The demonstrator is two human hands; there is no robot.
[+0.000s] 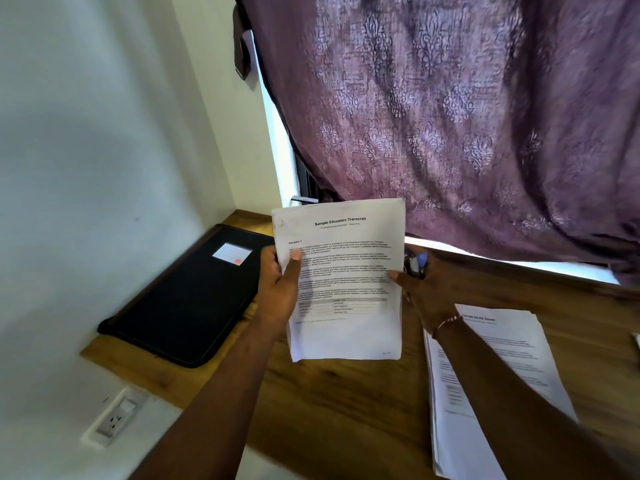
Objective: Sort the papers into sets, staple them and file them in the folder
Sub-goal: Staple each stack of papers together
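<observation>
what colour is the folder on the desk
Black, with a small white label carrying a red dot; the folder shows best in the head view.

- The paper set (346, 282) is thin, matt white paper.
- The folder (187, 296), left, has a matt black, cloth-like cover.
- The table (346, 403) is smooth wood with visible grain.
- The curtain (450, 116), far right, is woven purple cloth with a faint sheen.
- The wall socket (114, 419), near left, is glossy white plastic.

Body text on the held papers (343, 278) is too blurred to read.
</observation>
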